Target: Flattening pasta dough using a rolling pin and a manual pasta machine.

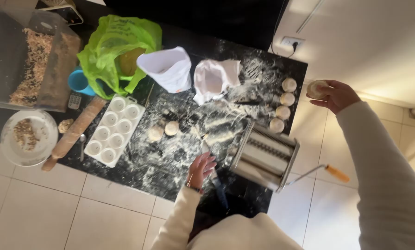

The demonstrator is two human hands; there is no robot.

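My right hand (338, 95) is raised out past the right edge of the black counter and grips a small round dough ball (317, 89). My left hand (201, 169) rests open on the floured counter (170, 157), fingers spread, just left of a metal pasta machine (263, 155) with an orange-handled crank (337, 173). A dark-handled tool (218, 187) lies beside the left hand. Several dough balls (284, 105) sit in a row at the counter's right edge. Two flattened dough pieces (164, 130) lie in the middle.
A white egg tray (115, 128), wooden rolling pin (74, 133), two white flour bags (168, 68), a green plastic bag (117, 51) and a blue cup (79, 81) stand on the counter. A plate (29, 138) and clear bin (29, 58) sit at left. Tiled floor lies below.
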